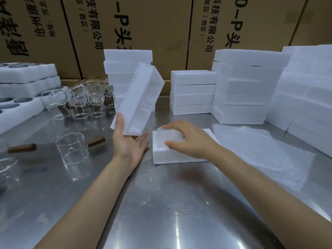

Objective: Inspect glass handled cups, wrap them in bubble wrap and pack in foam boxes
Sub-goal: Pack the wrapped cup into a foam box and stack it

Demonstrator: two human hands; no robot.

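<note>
Nearest, at the tabletop's mid area, a foam box base [172, 153] is seen w/ a bubble-wrapped bundle [170, 136] seated in its cavity; the right hand [186, 139] is arched over it, fingers loosely curved, grip not clearly closed. Just left, the left hand [128, 141] is spread flat, palm up, supporting the tilted foam lid [140, 97] at its lower end. Lid is judged v. light, stiff but crumbly: best taken by the long edges, not corners. Toward the left edge an unwrapped glass cup [71, 150] w/ wooden handle lies; fragile, slippery, so the body is to be cupped. Bubble wrap sheets [260, 150] lie right; foam box stacks [240, 87] at the far edge.
</note>
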